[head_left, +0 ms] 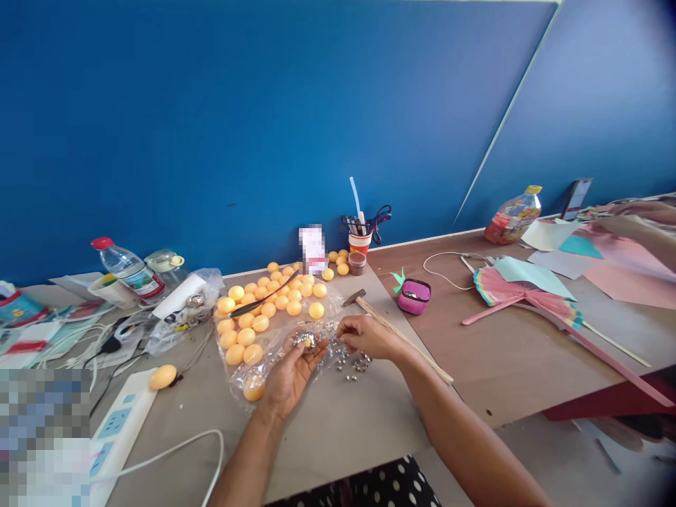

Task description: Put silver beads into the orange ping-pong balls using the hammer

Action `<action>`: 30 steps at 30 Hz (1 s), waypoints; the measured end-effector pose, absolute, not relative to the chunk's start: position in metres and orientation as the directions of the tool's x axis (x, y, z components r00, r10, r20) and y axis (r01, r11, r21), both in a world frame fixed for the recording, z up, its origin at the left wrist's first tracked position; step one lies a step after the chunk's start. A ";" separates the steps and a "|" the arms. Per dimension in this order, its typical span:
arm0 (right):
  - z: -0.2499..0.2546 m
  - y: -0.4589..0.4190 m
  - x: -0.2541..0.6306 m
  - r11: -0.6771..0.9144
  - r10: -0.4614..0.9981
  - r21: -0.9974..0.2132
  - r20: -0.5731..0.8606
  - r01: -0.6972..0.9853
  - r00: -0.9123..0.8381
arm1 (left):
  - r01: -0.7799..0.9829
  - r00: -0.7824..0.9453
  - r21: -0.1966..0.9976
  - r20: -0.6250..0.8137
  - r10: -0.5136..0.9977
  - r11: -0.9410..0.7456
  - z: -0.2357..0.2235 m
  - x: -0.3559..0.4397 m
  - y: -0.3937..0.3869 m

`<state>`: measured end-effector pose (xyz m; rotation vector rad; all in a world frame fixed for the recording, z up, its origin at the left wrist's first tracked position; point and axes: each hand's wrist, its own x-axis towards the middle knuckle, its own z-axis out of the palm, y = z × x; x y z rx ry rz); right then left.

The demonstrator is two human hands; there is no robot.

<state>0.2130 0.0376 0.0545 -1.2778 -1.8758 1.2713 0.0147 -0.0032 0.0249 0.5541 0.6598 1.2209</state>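
In my left hand (289, 377) sits a small orange ball partly covered with shiny silver pieces (307, 341), held in the curled fingers. My right hand (370, 336) is just to the right of it, low over a scatter of small silver beads (362, 362) on the table. Its fingertips are pinched together, and whatever they hold is too small to make out. Behind and left of my hands, many plain orange balls (268, 310) lie on clear plastic sheeting (232, 377), with a dark strap across them.
A hammer (388, 324) lies right of my right forearm. Beyond are a purple pouch (415, 296), a pen cup (360, 243) and a small brown tub (357, 263). A power strip (124, 415), cables and a bottle (127, 267) stand left. Another person's arm (647, 229) reaches over paper at right.
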 end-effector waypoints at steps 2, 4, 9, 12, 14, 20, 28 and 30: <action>0.053 0.036 0.209 0.020 0.888 -0.974 -0.086 0.224 -0.452 | -0.662 0.198 0.704 -0.165 0.966 0.255 0.025 0.016 -0.004; 0.049 0.035 0.203 -0.014 0.885 -0.999 -0.035 0.048 -0.464 | -0.655 0.184 0.717 -0.156 0.970 0.240 0.025 0.017 -0.005; 0.041 0.032 0.189 -0.103 0.889 -0.982 -0.019 -0.159 -0.458 | -0.567 0.148 0.806 -0.107 0.983 0.173 0.021 0.017 -0.006; 0.040 0.029 0.183 -0.142 0.892 -0.968 -0.035 -0.208 -0.450 | -0.495 0.121 0.863 -0.043 0.992 0.098 0.017 0.016 -0.006; 0.040 0.028 0.179 -0.150 0.898 -0.966 -0.044 -0.212 -0.437 | -0.442 0.108 0.895 -0.006 0.994 0.053 0.014 0.015 -0.005; 0.039 0.025 0.170 -0.048 0.936 -0.994 -0.008 -0.103 -0.352 | -0.352 0.045 0.936 0.031 0.999 -0.013 0.006 0.014 -0.002; 0.037 0.024 0.166 -0.019 0.946 -0.999 -0.032 0.045 -0.322 | -0.270 0.022 0.963 0.007 1.000 -0.001 0.006 0.015 0.000; 0.036 0.024 0.166 -0.032 0.945 -0.998 -0.046 0.047 -0.325 | -0.267 0.014 0.964 0.007 1.000 -0.003 0.006 0.015 0.000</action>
